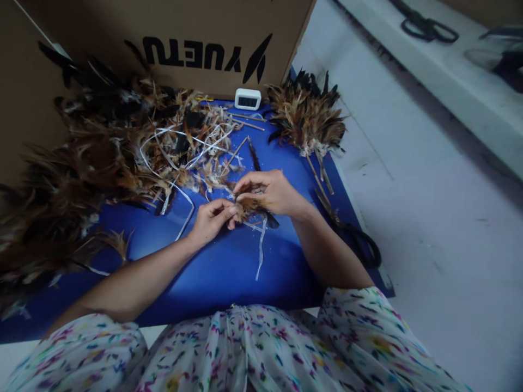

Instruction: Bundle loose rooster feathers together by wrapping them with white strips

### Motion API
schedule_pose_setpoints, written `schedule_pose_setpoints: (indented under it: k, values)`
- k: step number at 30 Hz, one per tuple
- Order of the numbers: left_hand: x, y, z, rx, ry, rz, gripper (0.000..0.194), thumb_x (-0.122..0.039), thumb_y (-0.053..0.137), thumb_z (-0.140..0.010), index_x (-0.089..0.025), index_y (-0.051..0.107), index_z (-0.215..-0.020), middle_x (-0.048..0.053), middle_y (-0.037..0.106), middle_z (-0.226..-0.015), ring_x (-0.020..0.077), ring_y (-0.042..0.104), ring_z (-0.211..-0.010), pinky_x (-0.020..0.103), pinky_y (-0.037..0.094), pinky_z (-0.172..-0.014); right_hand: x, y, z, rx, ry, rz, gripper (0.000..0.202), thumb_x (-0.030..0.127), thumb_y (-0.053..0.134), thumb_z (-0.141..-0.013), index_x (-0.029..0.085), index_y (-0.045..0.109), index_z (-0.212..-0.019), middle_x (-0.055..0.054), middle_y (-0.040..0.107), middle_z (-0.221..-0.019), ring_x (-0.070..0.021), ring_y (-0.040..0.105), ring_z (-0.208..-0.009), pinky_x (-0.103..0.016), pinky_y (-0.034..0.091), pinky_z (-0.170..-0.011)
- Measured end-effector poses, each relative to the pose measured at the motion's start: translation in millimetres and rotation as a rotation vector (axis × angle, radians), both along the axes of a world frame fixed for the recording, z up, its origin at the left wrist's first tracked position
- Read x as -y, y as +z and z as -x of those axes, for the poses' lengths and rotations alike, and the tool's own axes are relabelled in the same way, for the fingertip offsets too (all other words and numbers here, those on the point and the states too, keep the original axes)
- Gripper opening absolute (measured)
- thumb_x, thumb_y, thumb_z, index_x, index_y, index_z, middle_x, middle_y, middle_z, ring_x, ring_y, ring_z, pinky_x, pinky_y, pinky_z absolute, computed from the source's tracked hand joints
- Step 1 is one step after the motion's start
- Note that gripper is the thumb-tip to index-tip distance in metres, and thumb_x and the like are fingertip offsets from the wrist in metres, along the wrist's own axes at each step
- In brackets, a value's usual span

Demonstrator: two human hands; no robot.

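Both hands meet over the blue table surface. My left hand pinches the left end of a small brown feather bunch. From the right, my right hand curls over the same bunch, thumb and fingers closed on it. Dark feather tips poke out below the right palm. A thin white strip hangs down from the bunch onto the blue surface. Just beyond the hands lies a thin stick beside a dark narrow feather.
Loose brown feathers are heaped at the left, with white strips across them. A cardboard box stands behind a small white clock. Feather bundles on sticks lie at the right, near black scissors.
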State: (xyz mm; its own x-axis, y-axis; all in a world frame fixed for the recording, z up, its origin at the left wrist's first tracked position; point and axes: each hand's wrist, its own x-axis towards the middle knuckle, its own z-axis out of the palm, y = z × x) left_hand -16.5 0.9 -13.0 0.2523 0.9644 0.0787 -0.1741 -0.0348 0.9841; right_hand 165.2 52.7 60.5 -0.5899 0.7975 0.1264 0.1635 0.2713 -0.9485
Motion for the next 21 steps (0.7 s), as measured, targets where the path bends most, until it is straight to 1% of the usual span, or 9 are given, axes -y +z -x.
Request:
schedule_pose_setpoints:
  k: [6,12,21]
  values:
    - [0.2,0.7,-0.6,0.016,-0.016,-0.008,0.033,-0.044,0.067,-0.084,-0.013,0.065,-0.074,0.001,0.064,-0.058,0.0082,0.056,-0.046,0.020,0.046,-0.051,0.4,-1.7,0.4,-0.014,0.010,0.033,0.033,0.045,0.075,-0.076,0.014,0.070,-0.086,-0.003,0.069,-0.081,-0.0100,0.062,-0.073,-0.022,0.049,-0.069]
    - [0.4,-0.1,-0.7,0.010,-0.025,-0.010,0.032,-0.044,0.067,-0.085,-0.013,0.066,-0.075,0.001,0.065,-0.059,0.0081,0.056,-0.047,0.021,0.046,-0.051,0.6,-1.4,0.0,-0.002,-0.009,0.020,0.036,0.048,0.074,-0.076,0.013,0.070,-0.086,-0.003,0.068,-0.081,-0.0111,0.061,-0.072,-0.024,0.049,-0.068]
    - [-0.2,-0.7,-0.8,-0.003,-0.025,-0.011,0.034,-0.046,0.067,-0.084,-0.013,0.065,-0.074,0.002,0.065,-0.059,0.0087,0.057,-0.047,0.022,0.047,-0.051,0.0,-1.5,-0.4,-0.002,0.019,0.015,0.033,0.044,0.074,-0.078,0.013,0.069,-0.088,-0.003,0.069,-0.082,-0.0099,0.061,-0.073,-0.022,0.049,-0.070]
